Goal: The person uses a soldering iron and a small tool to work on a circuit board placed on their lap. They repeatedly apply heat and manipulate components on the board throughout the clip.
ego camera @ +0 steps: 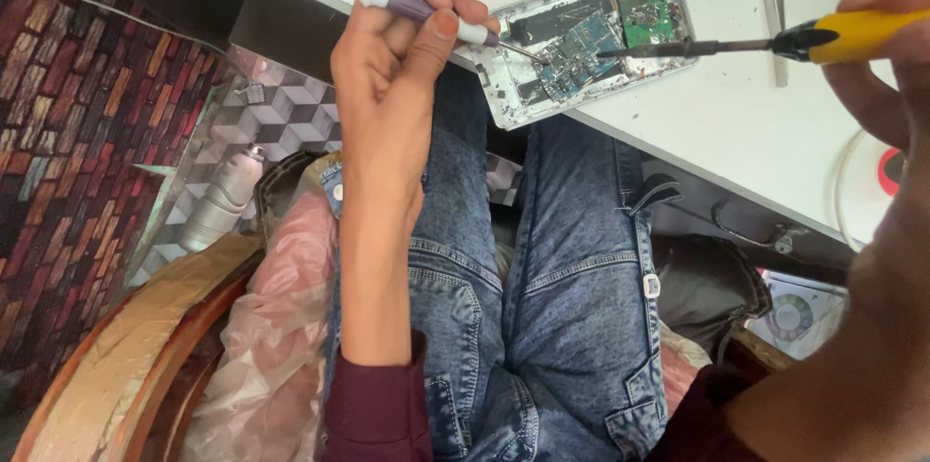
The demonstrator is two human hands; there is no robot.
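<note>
White table (736, 123) runs across the top of the view, edge slanting down to the right. Seated person's legs in blue jeans (542, 307) fill the centre below it; plastic-wrapped seat (281, 326) to the left of them.

Opened device (581, 41), a pale rectangular shell with blue and green circuit boards exposed, lies tilted on the table just at its near edge.

Left hand (397, 55): fingers closed around a small screwdriver (426, 12) with purple and white handle; its thin tip reaches the lower-left part of the device interior.

Right hand (896, 46): only partly in frame at the right edge, wrapped around the yellow handle of a soldering iron (736, 44); the dark shaft lies nearly level, its tip over the blue board.

The two tool tips sit near each other inside the shell, apart
</note>
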